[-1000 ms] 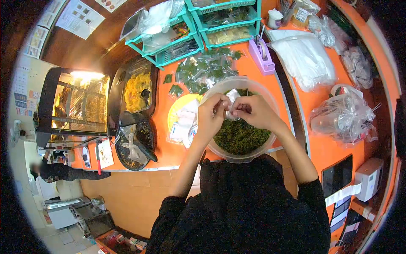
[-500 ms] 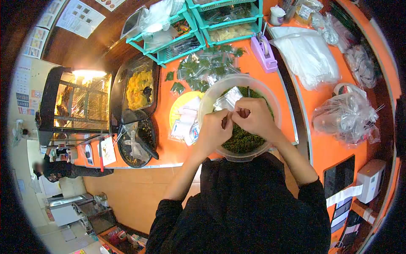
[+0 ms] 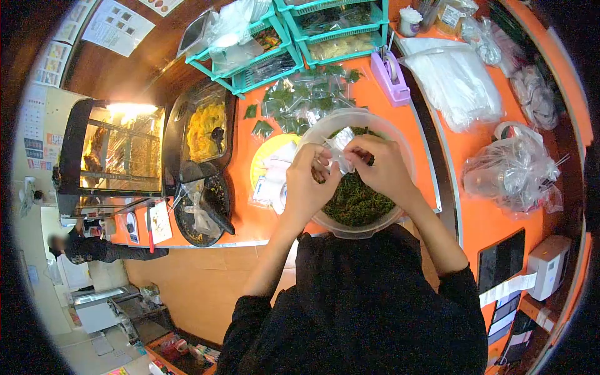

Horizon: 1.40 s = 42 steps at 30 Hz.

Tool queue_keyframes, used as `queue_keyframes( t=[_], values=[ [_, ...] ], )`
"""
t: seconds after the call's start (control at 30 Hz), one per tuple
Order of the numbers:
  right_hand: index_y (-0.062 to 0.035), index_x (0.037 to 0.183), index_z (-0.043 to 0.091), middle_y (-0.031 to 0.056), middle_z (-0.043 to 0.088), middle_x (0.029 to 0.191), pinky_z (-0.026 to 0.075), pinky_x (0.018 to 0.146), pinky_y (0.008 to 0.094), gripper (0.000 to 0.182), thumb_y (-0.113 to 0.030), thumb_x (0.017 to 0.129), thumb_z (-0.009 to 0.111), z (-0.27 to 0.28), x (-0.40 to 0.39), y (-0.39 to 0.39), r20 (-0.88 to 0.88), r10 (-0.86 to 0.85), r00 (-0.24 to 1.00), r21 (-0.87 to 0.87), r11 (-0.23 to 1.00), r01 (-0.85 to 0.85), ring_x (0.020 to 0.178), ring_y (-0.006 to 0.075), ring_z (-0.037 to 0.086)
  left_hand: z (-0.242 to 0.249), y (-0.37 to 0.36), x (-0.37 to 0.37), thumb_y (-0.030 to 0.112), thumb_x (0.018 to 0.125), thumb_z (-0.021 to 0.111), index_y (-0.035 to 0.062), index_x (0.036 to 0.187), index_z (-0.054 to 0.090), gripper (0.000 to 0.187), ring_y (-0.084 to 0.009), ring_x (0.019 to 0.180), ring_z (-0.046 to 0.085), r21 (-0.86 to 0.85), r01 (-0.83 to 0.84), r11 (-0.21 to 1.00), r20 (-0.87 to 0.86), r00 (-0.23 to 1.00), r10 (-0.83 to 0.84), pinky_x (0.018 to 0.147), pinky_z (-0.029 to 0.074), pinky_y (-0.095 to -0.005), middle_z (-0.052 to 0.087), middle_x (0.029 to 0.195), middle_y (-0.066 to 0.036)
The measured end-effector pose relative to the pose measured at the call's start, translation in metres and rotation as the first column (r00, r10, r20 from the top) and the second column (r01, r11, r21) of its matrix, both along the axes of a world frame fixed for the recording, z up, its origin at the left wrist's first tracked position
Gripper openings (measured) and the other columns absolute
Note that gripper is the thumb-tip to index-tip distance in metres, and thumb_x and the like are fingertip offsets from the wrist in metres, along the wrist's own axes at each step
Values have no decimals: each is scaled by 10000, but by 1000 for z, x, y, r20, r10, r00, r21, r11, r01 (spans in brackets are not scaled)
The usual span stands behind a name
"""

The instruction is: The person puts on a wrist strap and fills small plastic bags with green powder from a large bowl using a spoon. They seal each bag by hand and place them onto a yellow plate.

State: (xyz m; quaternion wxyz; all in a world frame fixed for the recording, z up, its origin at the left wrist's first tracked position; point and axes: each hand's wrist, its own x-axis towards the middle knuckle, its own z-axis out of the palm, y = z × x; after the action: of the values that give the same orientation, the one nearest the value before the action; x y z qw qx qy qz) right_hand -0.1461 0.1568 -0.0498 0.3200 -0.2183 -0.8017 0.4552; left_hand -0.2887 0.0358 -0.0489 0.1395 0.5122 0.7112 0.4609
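Note:
A translucent round tub (image 3: pixel 406 134) holds finely chopped green leaves (image 3: pixel 362 200). Over it, both of my hands pinch a small clear plastic bag (image 3: pixel 339 155) between thumbs and fingers. My left hand (image 3: pixel 314 181) is on the bag's left side, with its fingers curled. On the right side, my right hand (image 3: pixel 381 165) grips the bag's edge and hides part of the leaves. Just behind, shiny plastic bags (image 3: pixel 344 134) lie on top of the leaves. Left of the tub, a yellow plate (image 3: pixel 257 164) bears more small bags (image 3: pixel 270 184).
Filled bags of green leaves (image 3: pixel 300 100) spread behind the tub, near teal baskets (image 3: pixel 340 31) and a purple tape dispenser (image 3: pixel 390 78). At left are a tray of yellow food (image 3: pixel 206 131), a black pan (image 3: pixel 187 228) and a lit glass cabinet (image 3: pixel 119 150). A person (image 3: pixel 94 250) stands far left.
My hands have tilted and my left fingers have opened out somewhat. A clear bag now shows between them, and the left hand sits slightly further left.

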Motion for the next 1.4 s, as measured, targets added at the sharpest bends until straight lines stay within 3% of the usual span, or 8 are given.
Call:
queue_keyframes(
  t=[0.27, 0.37, 0.43, 0.57, 0.63, 0.73, 1.03, 1.4],
  values=[
    [-26, 1044, 659, 72, 710, 891, 540, 681, 292, 181, -6, 866, 684, -10, 5, 1, -89, 33, 996, -296, 953, -58, 740, 137, 675, -5, -1, -3, 47, 869, 742, 15, 1193, 540, 383, -124, 729, 579, 132, 25, 991, 173, 984, -48, 625, 461, -241, 572, 1140, -131],
    [-30, 1126, 634, 41, 698, 953, 544, 742, 275, 258, 8, 874, 676, 2, 2, -7, -233, -49, 971, -437, 898, -59, 814, 118, 669, -8, -4, -9, 110, 915, 721, 19, 1313, 485, 471, -149, 870, 567, 67, -63, 996, -194, 978, 75, 712, 473, -273, 545, 1204, -136],
    [-31, 1156, 620, 31, 688, 986, 543, 775, 266, 288, 17, 876, 672, 6, 0, -10, -321, -126, 938, -485, 873, -49, 853, 109, 664, -9, -10, -7, 226, 1003, 626, 57, 1403, 437, 474, -197, 1069, 568, -114, -48, 992, 338, 937, 84, 844, 486, -335, 524, 1231, -126],
    [-19, 1094, 645, 35, 681, 1011, 536, 801, 244, 214, 17, 886, 682, -2, 7, -8, -271, -42, 962, -507, 856, -105, 880, 100, 659, -10, -14, 0, 350, 1032, 569, 88, 1467, 370, 545, -231, 1031, 603, -140, 119, 983, 614, 789, -8, 840, 492, -341, 535, 1246, -133],
    [-15, 1070, 651, 40, 687, 999, 538, 794, 244, 187, 8, 889, 691, -10, 7, -10, -253, 4, 967, -527, 838, -141, 871, 101, 663, -4, -12, 5, 422, 1047, 518, 99, 1425, 392, 513, -246, 982, 620, -145, 230, 962, 893, 449, 27, 844, 493, -345, 561, 1225, -133],
    [-2, 994, 662, 47, 703, 943, 544, 769, 250, 116, -22, 892, 715, -17, 6, -16, -240, -165, 956, -483, 875, 30, 831, 105, 675, -19, -12, 14, 432, 1037, 542, 107, 1358, 425, 471, -247, 956, 632, -144, 135, 980, 954, 283, 101, 839, 497, -361, 580, 1172, -120],
    [12, 935, 647, 47, 712, 833, 519, 684, 238, 64, -15, 913, 700, -32, 3, -29, -99, -328, 939, -341, 898, 278, 776, 77, 663, -50, 2, 25, 155, 1013, 622, -3, 1014, 597, 160, -96, 642, 541, -4, 73, 997, 340, 938, -67, 581, 428, -263, 618, 765, -32],
    [-58, 969, 604, 175, 680, 699, 527, 557, 441, 128, -163, 928, 664, -24, 1, -34, 35, -275, 961, -119, 953, 278, 644, 384, 692, -32, 5, 20, 104, 1033, 559, -17, 1013, 665, 162, -91, 693, 574, -26, 58, 998, 288, 957, -48, 617, 457, -261, 647, 778, -52]
  ],
)
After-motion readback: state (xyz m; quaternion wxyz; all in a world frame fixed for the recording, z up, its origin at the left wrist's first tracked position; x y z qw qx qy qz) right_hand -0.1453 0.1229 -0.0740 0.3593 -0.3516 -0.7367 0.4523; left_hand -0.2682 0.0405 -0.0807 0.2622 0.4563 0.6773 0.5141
